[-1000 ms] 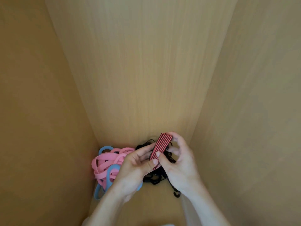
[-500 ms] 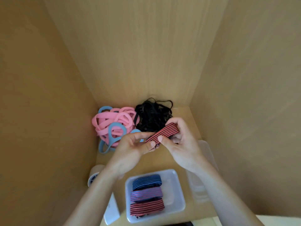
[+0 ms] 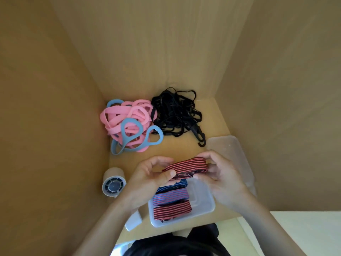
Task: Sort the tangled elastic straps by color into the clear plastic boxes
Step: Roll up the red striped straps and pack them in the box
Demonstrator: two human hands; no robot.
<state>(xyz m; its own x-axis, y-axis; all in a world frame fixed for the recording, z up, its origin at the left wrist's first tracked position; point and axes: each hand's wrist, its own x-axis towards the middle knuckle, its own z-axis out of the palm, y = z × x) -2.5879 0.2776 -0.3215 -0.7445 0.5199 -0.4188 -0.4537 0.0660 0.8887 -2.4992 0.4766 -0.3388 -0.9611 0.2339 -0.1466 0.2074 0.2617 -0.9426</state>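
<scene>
My left hand [image 3: 147, 179] and my right hand [image 3: 221, 179] each pinch one end of a folded red-and-black striped strap [image 3: 186, 166], held level just above the far end of a clear plastic box [image 3: 204, 202]. Inside that box lie a blue striped strap [image 3: 174, 186], a purple striped strap [image 3: 170, 196] and a red striped strap [image 3: 172, 210], side by side. At the back of the shelf sits a tangle of pink straps [image 3: 127, 118] with light blue loops [image 3: 130, 133] woven through it, and beside it a pile of thin black straps [image 3: 176, 112].
A second clear box [image 3: 232, 152] stands at the right wall, partly behind my right hand. A grey cylinder [image 3: 113, 182] lies on its side at the left. A white block [image 3: 133, 221] sits near the shelf's front edge. Wooden walls close in on three sides.
Both hands have carried the red striped strap away from the piles, toward me, to above the box holding the sorted straps. The strap now lies level between my fingers. The view has tilted downward.
</scene>
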